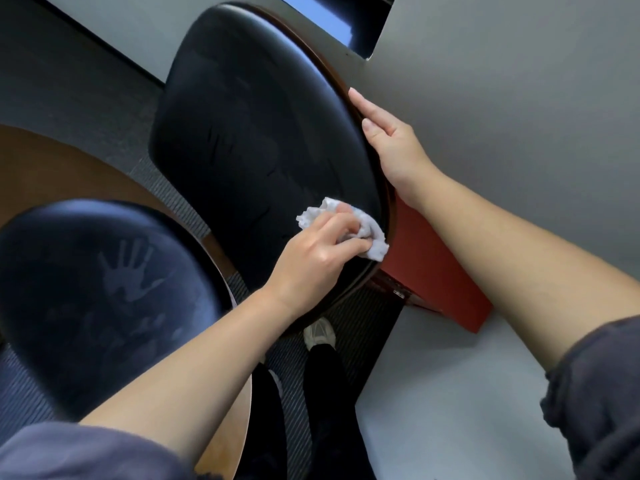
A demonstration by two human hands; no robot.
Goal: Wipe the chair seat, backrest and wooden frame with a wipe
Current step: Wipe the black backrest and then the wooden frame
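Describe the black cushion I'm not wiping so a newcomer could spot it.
Start at the large black cushion under the left hand and white wipe. The other cushion sits lower left of it, nearer the camera. It alone bears a pale handprint.

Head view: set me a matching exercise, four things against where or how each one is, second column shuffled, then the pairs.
1 left hand
2 right hand
3 lower-left cushion
4 shoe

A rests along the wooden rim
B shows a dusty handprint
C grips the white wipe
D stands on striped carpet

Pairs: 1-C, 2-A, 3-B, 4-D
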